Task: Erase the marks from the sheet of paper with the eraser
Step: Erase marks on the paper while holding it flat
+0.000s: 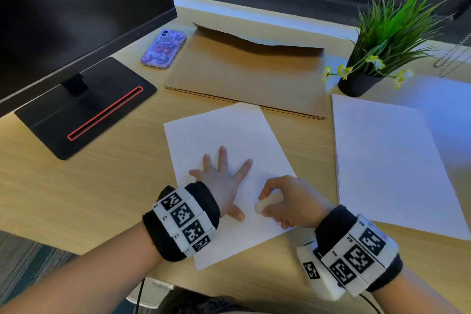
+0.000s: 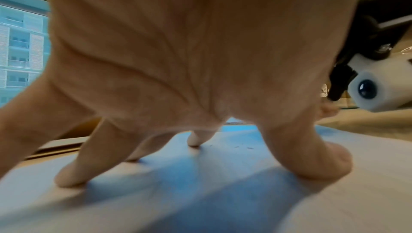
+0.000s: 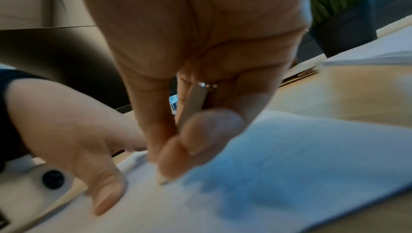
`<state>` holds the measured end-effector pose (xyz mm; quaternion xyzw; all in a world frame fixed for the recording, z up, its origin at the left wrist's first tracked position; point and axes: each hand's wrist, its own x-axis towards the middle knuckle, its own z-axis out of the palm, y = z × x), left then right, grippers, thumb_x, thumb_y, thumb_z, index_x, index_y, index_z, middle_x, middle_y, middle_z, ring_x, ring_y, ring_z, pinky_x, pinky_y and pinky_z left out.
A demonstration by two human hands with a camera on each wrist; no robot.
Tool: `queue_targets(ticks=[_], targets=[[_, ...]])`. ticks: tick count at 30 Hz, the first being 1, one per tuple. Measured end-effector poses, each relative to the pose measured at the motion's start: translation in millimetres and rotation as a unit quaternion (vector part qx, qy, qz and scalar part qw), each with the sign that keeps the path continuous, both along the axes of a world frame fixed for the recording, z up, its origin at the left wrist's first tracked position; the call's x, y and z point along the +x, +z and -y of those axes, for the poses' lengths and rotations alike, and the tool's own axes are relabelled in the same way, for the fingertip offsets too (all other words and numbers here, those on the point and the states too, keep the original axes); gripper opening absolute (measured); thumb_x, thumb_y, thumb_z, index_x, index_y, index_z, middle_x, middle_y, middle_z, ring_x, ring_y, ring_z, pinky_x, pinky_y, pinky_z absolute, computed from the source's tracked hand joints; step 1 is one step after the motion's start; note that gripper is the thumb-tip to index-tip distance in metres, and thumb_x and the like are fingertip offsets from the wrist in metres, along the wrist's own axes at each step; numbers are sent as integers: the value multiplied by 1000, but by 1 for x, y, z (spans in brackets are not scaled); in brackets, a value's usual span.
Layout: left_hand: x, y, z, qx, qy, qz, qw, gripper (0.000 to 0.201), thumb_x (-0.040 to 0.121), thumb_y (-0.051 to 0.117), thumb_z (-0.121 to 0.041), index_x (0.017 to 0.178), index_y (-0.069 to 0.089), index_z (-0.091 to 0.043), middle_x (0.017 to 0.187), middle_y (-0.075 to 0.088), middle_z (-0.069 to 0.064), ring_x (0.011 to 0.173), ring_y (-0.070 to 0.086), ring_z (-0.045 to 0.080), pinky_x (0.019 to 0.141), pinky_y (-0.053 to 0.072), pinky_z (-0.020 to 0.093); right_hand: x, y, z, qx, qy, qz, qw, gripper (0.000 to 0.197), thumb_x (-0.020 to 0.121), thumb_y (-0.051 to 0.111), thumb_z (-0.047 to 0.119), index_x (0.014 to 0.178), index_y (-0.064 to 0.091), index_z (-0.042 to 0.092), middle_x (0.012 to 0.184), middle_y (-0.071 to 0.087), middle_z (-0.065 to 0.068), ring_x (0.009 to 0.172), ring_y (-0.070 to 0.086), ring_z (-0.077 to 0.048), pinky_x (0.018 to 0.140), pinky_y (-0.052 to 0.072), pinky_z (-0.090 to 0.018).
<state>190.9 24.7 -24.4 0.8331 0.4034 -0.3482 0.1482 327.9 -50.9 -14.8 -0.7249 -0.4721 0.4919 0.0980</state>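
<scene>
Overhead, the left hand [image 1: 221, 181] lies spread flat on the sheet of paper [image 1: 229, 132] while the right hand [image 1: 288, 201] pinches the eraser [image 1: 266, 203] near its right edge; faint marks remain. Left wrist: fingertips [image 2: 71, 177] pin the sheet, specks ahead. Right wrist: eraser tip meets paper, bare bench [image 3: 347, 95] beyond.

White sheet of paper [image 1: 229, 135] lies flat, angled; pale eraser [image 1: 265, 204] touches it.

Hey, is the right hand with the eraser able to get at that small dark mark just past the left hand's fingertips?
Probably yes. The right hand grips the eraser; the mark lies on bare paper, beyond the left hand pressing the sheet flat.
</scene>
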Motion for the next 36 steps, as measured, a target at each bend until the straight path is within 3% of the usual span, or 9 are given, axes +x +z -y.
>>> queue_targets(ticks=[6,9,12,17,19,24,29,34,36], targets=[[-5,-5,-11,-35,-93,89,991,114,80,65,-53,148,-18,-16,154,-28,5,142,-20,33,111,3,60,6,-4,-3,48,-97,4,994,12,85,63,14,95,59,20,70,64,-7,50,60,-14,44,44,-19],[-2,-6,-13,-51,-92,88,990,118,74,72,-49,148,-16,-26,154,-28,3,142,-17,34,107,9,67,-3,-5,12,24,-54,4,998,13,86,62,12,90,56,22,73,60,-4,47,59,-12,44,46,-20],[5,-5,-10,-48,-92,72,992,117,72,73,-50,147,-15,-33,153,-29,6,142,-17,38,103,12,71,-8,-3,23,-38,-8,-30,999,15,84,62,7,85,57,21,63,59,-1,42,54,-11,46,47,-22],[7,-2,-9,-50,-107,66,991,118,68,77,-50,145,-13,-46,152,-31,-1,139,-18,45,100,14,75,5,-6,6,24,-133,-63,989,13,83,66,8,95,62,10,52,59,-3,38,54,-11,41,44,-22],[7,-2,-9,-48,-105,67,991,118,67,77,-50,144,-12,-47,152,-30,-2,139,-17,46,99,14,75,3,-7,5,49,-164,-69,983,15,83,67,10,97,62,9,53,59,-4,37,53,-12,40,44,-22],[8,-2,-8,-30,-113,62,991,118,67,77,-52,145,-12,-46,153,-29,-1,139,-15,46,97,18,75,-8,-5,17,-43,-35,-89,994,14,83,69,16,95,62,15,49,58,2,35,52,-9,40,42,-20],[7,-3,-9,-38,-102,70,992,120,67,77,-50,143,-15,-48,153,-30,-2,139,-16,44,98,16,75,4,-9,-7,54,-151,-52,986,14,83,67,12,96,65,8,50,57,-3,36,51,-13,40,42,-24],[7,-5,-9,-28,-116,63,991,120,67,76,-53,144,-16,-46,152,-31,-3,139,-15,45,98,18,75,-13,-8,20,-12,-84,-82,993,19,82,71,21,97,61,15,39,52,5,31,47,-8,37,38,-19],[7,-5,-9,-28,-115,62,991,120,67,76,-53,144,-16,-45,152,-31,-2,139,-16,45,98,18,75,-2,-8,15,8,-121,-72,990,18,81,71,18,96,62,13,40,52,5,31,46,-8,37,38,-20]])
